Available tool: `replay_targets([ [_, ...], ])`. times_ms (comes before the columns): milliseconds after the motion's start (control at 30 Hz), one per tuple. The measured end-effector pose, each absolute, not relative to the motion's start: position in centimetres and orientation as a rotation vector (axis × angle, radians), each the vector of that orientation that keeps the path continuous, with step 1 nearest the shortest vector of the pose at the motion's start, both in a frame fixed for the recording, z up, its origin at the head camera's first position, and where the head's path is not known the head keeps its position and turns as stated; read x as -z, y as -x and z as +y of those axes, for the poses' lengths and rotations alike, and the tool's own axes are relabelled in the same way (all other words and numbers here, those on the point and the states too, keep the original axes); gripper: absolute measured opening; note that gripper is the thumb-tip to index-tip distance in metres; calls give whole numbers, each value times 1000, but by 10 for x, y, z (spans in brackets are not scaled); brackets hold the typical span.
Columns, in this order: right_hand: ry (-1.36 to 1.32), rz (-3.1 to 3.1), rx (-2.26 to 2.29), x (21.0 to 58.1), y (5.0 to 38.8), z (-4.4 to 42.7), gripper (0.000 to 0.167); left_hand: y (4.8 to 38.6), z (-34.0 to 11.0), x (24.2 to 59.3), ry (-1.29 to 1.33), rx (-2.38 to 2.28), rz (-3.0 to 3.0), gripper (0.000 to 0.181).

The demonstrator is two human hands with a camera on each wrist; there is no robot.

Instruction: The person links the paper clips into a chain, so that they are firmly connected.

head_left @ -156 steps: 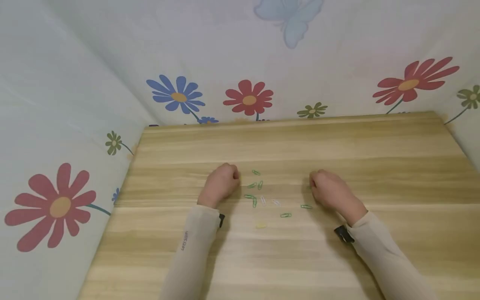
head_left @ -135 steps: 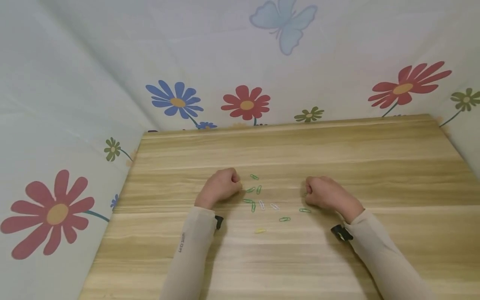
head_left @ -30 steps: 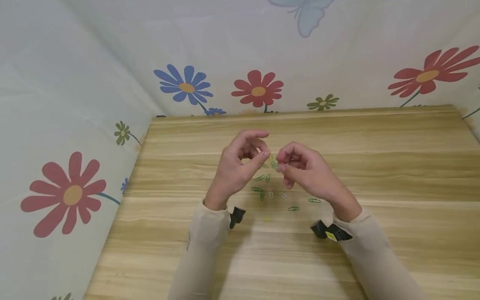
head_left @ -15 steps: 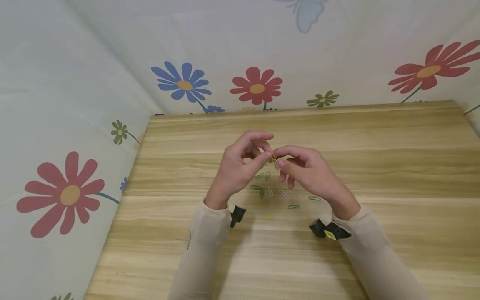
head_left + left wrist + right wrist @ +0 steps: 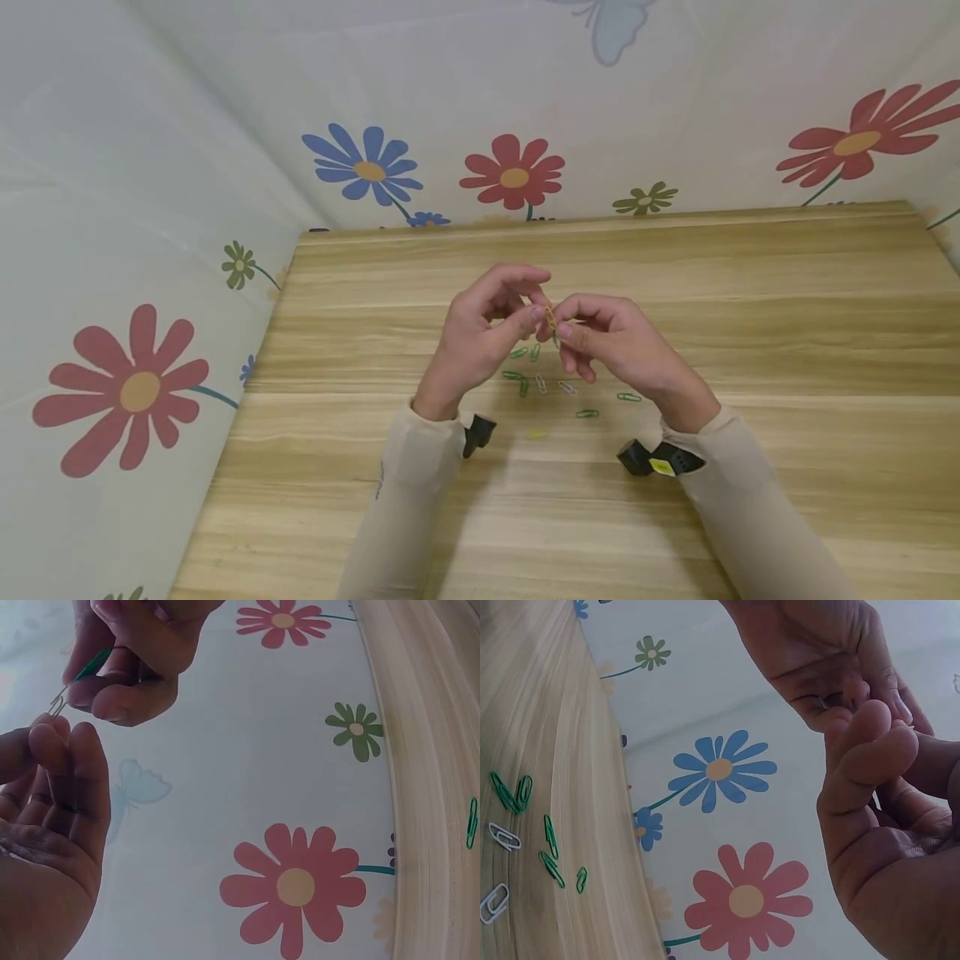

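Both hands meet above the table in the head view. The left hand (image 5: 483, 333) pinches a yellow-orange paper clip (image 5: 551, 317) between thumb and finger; the same clip (image 5: 57, 703) looks pale in the left wrist view. A green paper clip (image 5: 93, 664) is pinched by the right hand (image 5: 626, 342), its end against the yellow one. Whether the two clips are linked is too small to tell. In the right wrist view, fingers of the left hand (image 5: 825, 660) and right hand (image 5: 892, 825) hide most of the clips.
On the wooden table (image 5: 375, 300) below the hands lie several green paper clips (image 5: 587, 413), two white ones (image 5: 567, 388) and a yellow one (image 5: 537, 433). A flower-printed sheet (image 5: 420, 83) stands behind and at the left.
Both hands came up from the table and together from their earlier, separate places. Over the last second the right hand's green clip came up against the yellow one.
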State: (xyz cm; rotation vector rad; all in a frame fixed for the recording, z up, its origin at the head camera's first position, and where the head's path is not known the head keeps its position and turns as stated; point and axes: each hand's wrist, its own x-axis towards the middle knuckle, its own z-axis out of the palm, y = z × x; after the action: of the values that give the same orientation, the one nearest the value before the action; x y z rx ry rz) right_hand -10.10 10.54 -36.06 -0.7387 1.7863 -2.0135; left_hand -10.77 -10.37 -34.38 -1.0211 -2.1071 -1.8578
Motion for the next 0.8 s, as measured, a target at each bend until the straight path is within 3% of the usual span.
replay_targets([
  [267, 710, 1752, 2149, 363, 100, 103, 13, 107, -101, 347, 948, 1958, -2199, 29],
  [433, 580, 1753, 2266, 361, 99, 100, 13, 108, -96, 352, 916, 1998, -2218, 14],
  [633, 438, 2190, 2105, 351, 96, 103, 12, 107, -93, 354, 829, 1980, -2288, 8],
  [800, 492, 2504, 1945, 339, 88, 102, 10, 106, -88, 355, 837, 1872, -2445, 8],
])
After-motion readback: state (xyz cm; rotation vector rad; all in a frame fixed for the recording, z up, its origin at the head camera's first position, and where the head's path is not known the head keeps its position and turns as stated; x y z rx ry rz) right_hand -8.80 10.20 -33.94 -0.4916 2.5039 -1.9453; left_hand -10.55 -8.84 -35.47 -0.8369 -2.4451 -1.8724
